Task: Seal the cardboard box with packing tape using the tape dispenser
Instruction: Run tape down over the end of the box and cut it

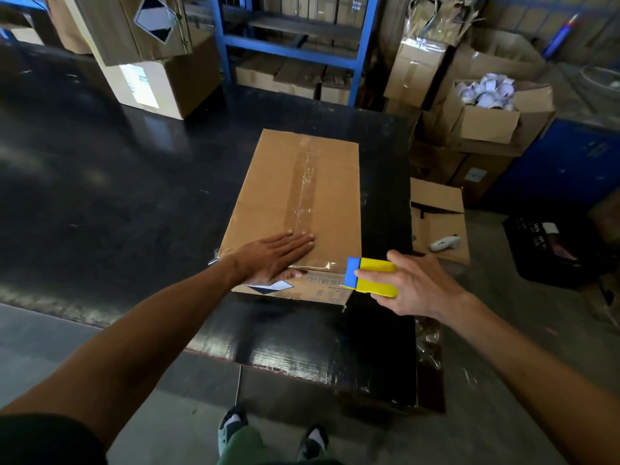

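A closed cardboard box (275, 182) lies on the black table (117, 196), with a strip of clear tape (307, 189) running along its centre seam and another strip across its near edge. My left hand (275, 256) rests flat on the near end of the box top, fingers spread. My right hand (412, 283) holds a yellow and blue tape dispenser (369, 275) just off the box's near right corner; a short piece of tape reaches from the box edge toward its blue end.
Stacked cardboard boxes (161, 82) stand at the table's far left. Blue shelving (288, 48) is behind. To the right are an open box of white items (486, 109), a low box (439, 223) with a white handheld device (444, 243), and a black crate (550, 250).
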A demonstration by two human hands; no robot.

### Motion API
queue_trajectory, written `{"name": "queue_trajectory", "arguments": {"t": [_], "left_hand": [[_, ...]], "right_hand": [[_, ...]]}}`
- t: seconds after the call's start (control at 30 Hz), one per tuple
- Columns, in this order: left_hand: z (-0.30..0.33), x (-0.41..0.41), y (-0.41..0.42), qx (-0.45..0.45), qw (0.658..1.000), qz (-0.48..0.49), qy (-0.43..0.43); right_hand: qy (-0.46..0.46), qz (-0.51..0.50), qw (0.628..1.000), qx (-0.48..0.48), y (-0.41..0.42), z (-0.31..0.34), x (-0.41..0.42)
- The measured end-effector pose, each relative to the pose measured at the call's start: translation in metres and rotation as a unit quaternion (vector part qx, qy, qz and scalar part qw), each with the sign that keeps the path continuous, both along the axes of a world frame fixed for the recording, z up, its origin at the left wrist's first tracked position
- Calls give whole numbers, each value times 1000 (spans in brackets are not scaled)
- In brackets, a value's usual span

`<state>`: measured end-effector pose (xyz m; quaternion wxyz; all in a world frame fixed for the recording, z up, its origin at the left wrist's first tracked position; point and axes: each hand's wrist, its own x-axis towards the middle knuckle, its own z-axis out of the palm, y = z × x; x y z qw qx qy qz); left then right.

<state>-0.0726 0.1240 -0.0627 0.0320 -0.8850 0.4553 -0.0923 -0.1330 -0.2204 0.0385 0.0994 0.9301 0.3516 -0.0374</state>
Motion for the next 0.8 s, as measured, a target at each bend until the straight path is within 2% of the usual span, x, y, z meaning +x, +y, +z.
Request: {"name": "queue_trajectory", "arguments": {"t": [0.17, 0.27, 0.47, 0.67, 0.8], "left_hand": [[5, -4, -45, -15, 999, -11, -35], [-7, -2, -75, -21, 1000, -8, -21], [-9, 2, -73, -11, 1000, -11, -8], [-8, 4, -70, -9, 1000, -9, 7], [-8, 4, -71, 2, 1000, -12, 0]], "right_hand": [[-24, 12, 999, 32, 0, -2, 0], [-17, 6, 1000, 22, 3, 0, 1], [-22, 6, 999, 24, -6, -7, -1], [-17, 54, 996, 63, -45, 3, 3], [-11, 34, 997, 72, -68, -7, 3]]}}
